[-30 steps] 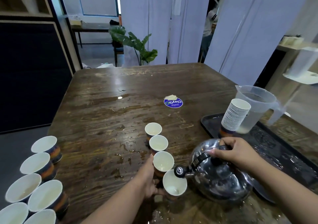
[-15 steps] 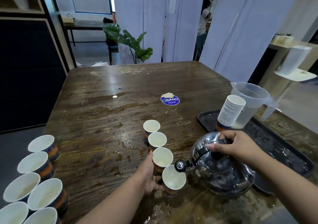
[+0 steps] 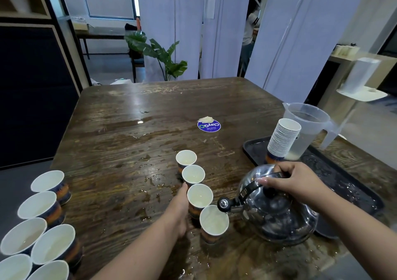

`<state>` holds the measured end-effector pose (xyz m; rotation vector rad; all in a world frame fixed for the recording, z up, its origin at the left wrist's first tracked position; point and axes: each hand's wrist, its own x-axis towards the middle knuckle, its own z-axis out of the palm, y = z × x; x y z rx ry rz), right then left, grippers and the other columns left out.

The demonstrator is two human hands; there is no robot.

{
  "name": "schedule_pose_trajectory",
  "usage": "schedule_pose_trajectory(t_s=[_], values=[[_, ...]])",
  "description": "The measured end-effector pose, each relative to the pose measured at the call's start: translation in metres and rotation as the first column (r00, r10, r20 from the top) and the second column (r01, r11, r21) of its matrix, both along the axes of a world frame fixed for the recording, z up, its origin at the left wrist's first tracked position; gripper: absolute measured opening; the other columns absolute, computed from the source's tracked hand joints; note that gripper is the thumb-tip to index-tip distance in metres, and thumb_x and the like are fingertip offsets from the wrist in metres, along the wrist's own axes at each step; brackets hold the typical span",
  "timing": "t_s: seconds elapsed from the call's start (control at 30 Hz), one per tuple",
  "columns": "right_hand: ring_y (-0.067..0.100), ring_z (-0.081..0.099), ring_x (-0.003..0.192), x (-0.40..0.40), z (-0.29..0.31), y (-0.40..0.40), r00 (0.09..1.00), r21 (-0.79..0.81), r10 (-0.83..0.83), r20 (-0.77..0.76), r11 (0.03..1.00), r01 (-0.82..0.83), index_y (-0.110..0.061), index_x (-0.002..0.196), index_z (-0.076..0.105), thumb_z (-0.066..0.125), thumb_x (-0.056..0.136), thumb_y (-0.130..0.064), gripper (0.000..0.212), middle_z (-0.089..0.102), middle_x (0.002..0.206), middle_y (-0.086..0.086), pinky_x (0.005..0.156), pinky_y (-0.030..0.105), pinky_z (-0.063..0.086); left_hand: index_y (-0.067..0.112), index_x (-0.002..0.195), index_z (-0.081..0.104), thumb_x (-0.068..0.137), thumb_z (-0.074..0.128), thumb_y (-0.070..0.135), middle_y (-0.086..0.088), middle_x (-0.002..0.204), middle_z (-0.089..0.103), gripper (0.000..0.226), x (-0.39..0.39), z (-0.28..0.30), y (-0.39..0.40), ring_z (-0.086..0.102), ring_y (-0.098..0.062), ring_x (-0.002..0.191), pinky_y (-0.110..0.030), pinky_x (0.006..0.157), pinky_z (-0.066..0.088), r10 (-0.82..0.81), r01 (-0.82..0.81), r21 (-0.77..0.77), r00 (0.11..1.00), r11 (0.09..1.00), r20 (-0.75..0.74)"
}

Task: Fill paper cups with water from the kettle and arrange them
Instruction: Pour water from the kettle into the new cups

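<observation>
Lower left of frame: cluster of filled paper cups [image 3: 40, 221] at the edge of the wet wooden worktop [image 3: 133, 142]. Centre: diagonal row of four cups [image 3: 198, 190], water in each. Left hand [image 3: 179, 212] beside the row, grip curled round the third cup [image 3: 199, 197] from the far end. Nearest cup [image 3: 213, 222] directly under the spout of the steel kettle [image 3: 277, 206], lower right. Right hand [image 3: 294, 183] on top, grip closed round the black kettle handle [image 3: 250, 188]. Right of frame: black tray [image 3: 343, 178] carrying a stack of unused cups [image 3: 282, 140] and a clear plastic jug [image 3: 305, 127].
</observation>
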<state>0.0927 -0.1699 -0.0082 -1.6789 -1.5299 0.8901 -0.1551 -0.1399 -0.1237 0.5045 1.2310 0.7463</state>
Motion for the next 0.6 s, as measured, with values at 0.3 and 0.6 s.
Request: schedule_pose_trajectory(t_s=[0.3, 0.6], values=[[0.017, 0.036, 0.047, 0.024, -0.025, -0.007, 0.941, -0.068, -0.160, -0.298, 0.987, 0.147, -0.010, 0.062, 0.042, 0.089, 0.046, -0.050, 0.063, 0.040, 0.051, 0.010, 0.045, 0.024, 0.031, 0.025, 0.143, 0.039, 0.103, 0.033, 0.034, 0.007, 0.154, 0.026, 0.042, 0.018, 0.051, 0.000, 0.020, -0.006, 0.142, -0.029, 0.118, 0.013, 0.206, 0.057, 0.626, 0.917, 0.778, -0.340], [0.023, 0.042, 0.075, 0.097, -0.055, -0.006, 0.839, -0.082, -0.321, -0.439, 0.944, 0.319, -0.020, 0.057, 0.044, 0.088, 0.038, -0.064, 0.066, 0.047, 0.077, 0.012, 0.072, 0.036, 0.030, 0.022, 0.151, 0.025, 0.101, 0.034, 0.041, 0.008, 0.159, 0.015, 0.054, 0.132, 0.091, 0.003, 0.004, 0.003, 0.144, -0.029, 0.119, -0.006, -0.215, 0.853, 0.518, 0.518, 0.060, -0.828]])
